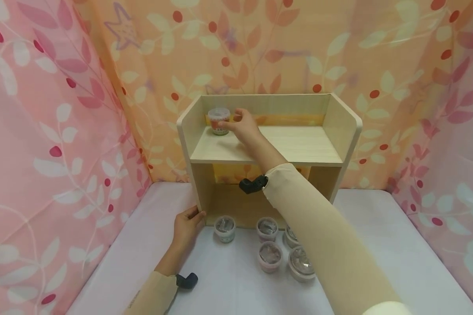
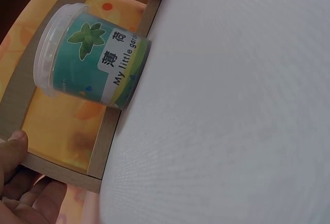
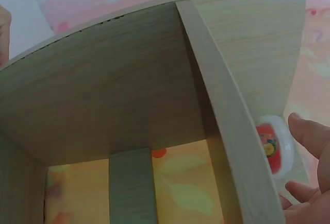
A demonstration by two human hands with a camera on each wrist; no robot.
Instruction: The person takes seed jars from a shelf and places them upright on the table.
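Observation:
On the left of the upper board of a small wooden shelf [image 1: 295, 142] stands a clear-lidded plastic cup with a red label [image 1: 219, 122]. My right hand [image 1: 244, 127] is just right of that cup, thumb and fingers spread; in the right wrist view a gap shows between the fingers and the red-labelled cup [image 3: 270, 147]. My left hand [image 1: 187, 225] pinches the lower front edge of the shelf's left side panel, thumb on one face and fingers [image 2: 49, 198] on the other. Near it stands a teal-labelled cup [image 2: 98, 59] with a mint leaf picture.
Several lidded cups, among them a pink one [image 1: 270, 257] and a larger one [image 1: 301, 262], stand on the white tabletop [image 1: 228, 288] before the shelf. My right forearm partly covers one cup [image 1: 291, 236]. Patterned curtains [image 1: 260, 48] surround the table.

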